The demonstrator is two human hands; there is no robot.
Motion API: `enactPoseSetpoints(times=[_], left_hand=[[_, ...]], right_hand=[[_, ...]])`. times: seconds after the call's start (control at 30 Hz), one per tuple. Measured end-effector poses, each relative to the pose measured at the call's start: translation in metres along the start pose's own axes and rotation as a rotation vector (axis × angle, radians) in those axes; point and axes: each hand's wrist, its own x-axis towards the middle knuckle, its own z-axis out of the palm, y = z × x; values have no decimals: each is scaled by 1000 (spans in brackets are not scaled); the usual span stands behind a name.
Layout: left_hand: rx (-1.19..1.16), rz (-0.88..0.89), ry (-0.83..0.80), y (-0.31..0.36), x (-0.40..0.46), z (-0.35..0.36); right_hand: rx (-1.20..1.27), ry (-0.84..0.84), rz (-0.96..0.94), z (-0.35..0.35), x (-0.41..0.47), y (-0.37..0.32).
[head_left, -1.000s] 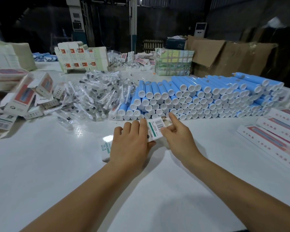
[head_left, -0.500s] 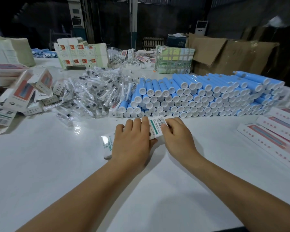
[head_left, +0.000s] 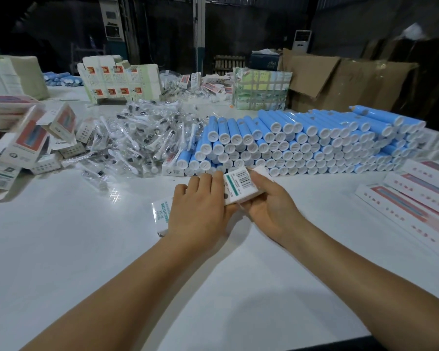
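The white carton [head_left: 240, 184] lay low over the white table [head_left: 86, 249], just in front of the stacked blue tubes [head_left: 302, 145]. It looked light and thin-walled, easy to dent, so the long edges seemed the safer place to hold. The left hand [head_left: 200, 211] was curled over its middle and the right hand [head_left: 271, 209] clasped its far end; what was inside could not be seen.

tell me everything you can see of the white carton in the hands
A long white cardboard carton with a barcode and green stripe near its far end and blue lettering at its near end. It slants across the white table. The left hand covers and holds its middle; the right hand pinches the barcode end.
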Motion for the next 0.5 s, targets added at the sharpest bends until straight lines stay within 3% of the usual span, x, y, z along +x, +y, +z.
enactPoseSetpoints(times=[0.17, 0.27, 0.4, 0.5], left_hand=[[-2, 27, 8, 5, -4, -4], [21, 55, 15, 6, -8, -7], [29, 67, 46, 8, -10, -12], [39, 75, 12, 9, -10, -11]], right_hand=[[-690, 131, -347, -2, -9, 5], [-1148, 112, -539, -2, -13, 10], [-1373, 75, -725, -8, -16, 15], [-1394, 50, -656, -8, -17, 12]])
